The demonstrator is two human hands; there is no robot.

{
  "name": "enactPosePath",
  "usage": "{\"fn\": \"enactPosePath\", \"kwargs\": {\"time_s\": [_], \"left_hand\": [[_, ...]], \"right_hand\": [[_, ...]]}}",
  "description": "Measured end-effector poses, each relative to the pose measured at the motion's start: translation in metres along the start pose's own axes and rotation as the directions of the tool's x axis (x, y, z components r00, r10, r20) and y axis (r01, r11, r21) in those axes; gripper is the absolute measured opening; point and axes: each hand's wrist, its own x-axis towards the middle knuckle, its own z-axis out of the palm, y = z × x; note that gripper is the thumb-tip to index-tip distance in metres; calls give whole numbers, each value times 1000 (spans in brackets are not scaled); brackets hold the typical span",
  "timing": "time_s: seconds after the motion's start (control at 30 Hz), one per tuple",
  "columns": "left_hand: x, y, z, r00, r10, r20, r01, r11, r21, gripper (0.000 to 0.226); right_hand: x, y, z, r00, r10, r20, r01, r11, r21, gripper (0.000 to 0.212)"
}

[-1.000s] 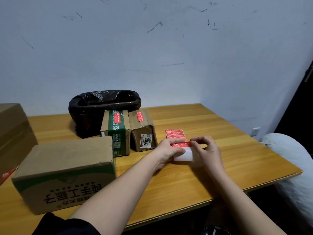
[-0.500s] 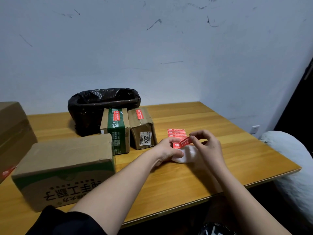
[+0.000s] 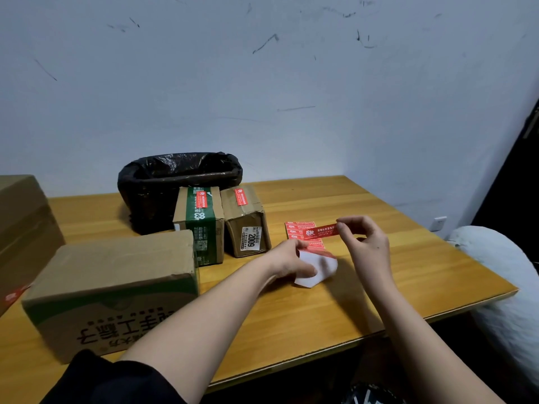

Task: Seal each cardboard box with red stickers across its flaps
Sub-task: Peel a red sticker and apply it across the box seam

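Your right hand (image 3: pixel 369 246) is up off the table (image 3: pixel 379 287), a little way in from the right edge. Its thumb and finger pinch one end of a red sticker (image 3: pixel 319 230). The sticker hangs in the air and points to the left, over the sticker sheet (image 3: pixel 303 235) that lies flat on the table.

Your left hand (image 3: pixel 290 260) rests on the table just left of the right hand. Its fingers press down on a white backing paper (image 3: pixel 319 268) with a red strip along its top. You cannot tell if the fingers curl around the paper or only lie on it.

Two small boxes stand side by side near the back of the table, just left of the sticker sheet. The green-banded box (image 3: pixel 199 220) has a red sticker on top. The brown box (image 3: pixel 245 221) next to it has one too, and a white label on its front.

A bigger box (image 3: pixel 113 281) sits near the front left corner, with no sticker that you can see on top. Another large box (image 3: pixel 22 228) stands at the left edge, cut off from view. A black bag-lined bin (image 3: pixel 175 185) sits at the back edge, behind the two small boxes.
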Motion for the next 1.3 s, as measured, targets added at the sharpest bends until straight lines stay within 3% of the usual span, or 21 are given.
{"fn": "enactPosePath", "kwargs": {"time_s": [0.13, 0.2, 0.3, 0.4, 0.47, 0.53, 0.63, 0.7, 0.77, 0.93, 1.0, 1.07, 1.13, 1.2, 1.27, 1.3], "left_hand": [[-4, 8, -3, 998, 55, 0, -53, 969, 242, 78], [-6, 9, -3, 997, 60, -39, -50, 972, 229, 72], [-5, 9, -3, 998, -46, -38, 41, 990, -134, 60], [-9, 16, -6, 988, -142, 52, 148, 821, -551, 47], [-12, 18, -8, 985, -133, 106, 170, 776, -608, 37], [-15, 16, -7, 988, -125, 86, 151, 882, -446, 25], [-17, 18, -6, 993, -97, -63, 99, 995, 19, 58], [-20, 24, -4, 989, -47, -139, 88, 948, 307, 68], [-23, 28, -1, 988, -19, -151, 93, 862, 499, 62], [-26, 31, 3, 984, -12, -176, 138, 677, 723, 48], [-28, 32, 2, 982, 6, -189, 139, 658, 740, 46], [-29, 34, -2, 974, 70, -214, 103, 708, 699, 39], [-30, 40, -6, 948, 151, -280, 36, 824, 565, 25], [-33, 49, -11, 920, 142, -365, -49, 966, 253, 14], [-41, 62, -14, 899, 109, -425, -160, 983, -87, 4], [-46, 69, -16, 883, 114, -456, -210, 963, -166, 4]], "right_hand": [[0, 4, 0, 999, 42, -22, -41, 998, 41, 15], [1, 6, 0, 998, 57, -30, -55, 997, 54, 13], [0, 8, -1, 996, 77, -47, -73, 994, 76, 11], [3, 10, -4, 988, 122, -94, -109, 985, 133, 13], [5, 10, -5, 982, 152, -111, -133, 978, 162, 14], [5, 10, -5, 979, 173, -103, -154, 974, 168, 13], [3, 11, -2, 979, 189, -75, -175, 971, 160, 14], [3, 12, 0, 978, 201, -64, -189, 970, 155, 15], [2, 13, 3, 975, 215, -55, -203, 965, 164, 14], [1, 10, 4, 974, 224, -40, -214, 962, 169, 11], [1, 8, 3, 973, 226, -42, -217, 962, 164, 10], [1, 4, 2, 973, 226, -46, -215, 961, 174, 9], [2, -1, 2, 972, 229, -52, -215, 957, 195, 7], [3, -10, 4, 967, 243, -71, -221, 947, 234, 7], [5, -21, 7, 964, 251, -92, -216, 934, 284, 9], [6, -27, 8, 964, 247, -95, -208, 930, 303, 10]]}}
